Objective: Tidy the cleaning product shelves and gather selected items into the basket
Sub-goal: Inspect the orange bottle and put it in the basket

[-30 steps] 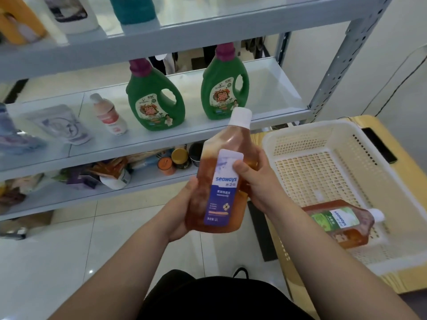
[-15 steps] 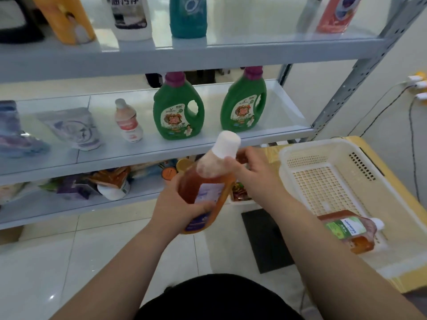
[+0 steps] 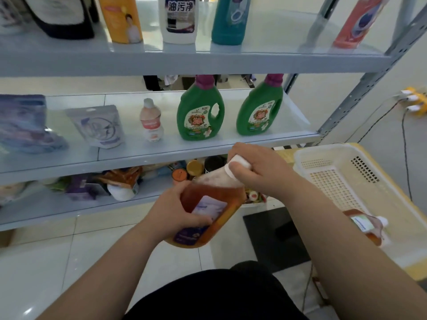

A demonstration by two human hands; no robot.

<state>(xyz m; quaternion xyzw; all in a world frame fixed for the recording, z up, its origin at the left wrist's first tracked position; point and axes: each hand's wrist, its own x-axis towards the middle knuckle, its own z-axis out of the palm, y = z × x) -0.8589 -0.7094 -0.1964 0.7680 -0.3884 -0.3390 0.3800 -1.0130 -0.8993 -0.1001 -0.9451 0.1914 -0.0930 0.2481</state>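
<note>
I hold an amber bottle [image 3: 213, 199] with a blue and white label, tilted with its white cap up and to the right. My left hand [image 3: 178, 213] grips its lower body. My right hand [image 3: 258, 172] is curled round the white cap and neck. A cream plastic basket [image 3: 323, 155] stands to the right on a yellow table, and a second amber bottle [image 3: 365, 227] with a green label lies in it, partly hidden by my right forearm. Two green jugs [image 3: 201, 112] [image 3: 260, 107] with purple caps stand on the middle shelf.
The middle shelf [image 3: 161, 153] also carries a small pink bottle [image 3: 151, 121], a grey pouch [image 3: 97, 127] and blue packs at far left. Several bottles line the top shelf. Jars and packets crowd the bottom shelf. A yellow power strip [image 3: 416, 102] with cables lies at right.
The bottle went from upright in front of me to tilted and lower. My right hand slid from the bottle's side up to its cap. The view lifted toward the top shelf.
</note>
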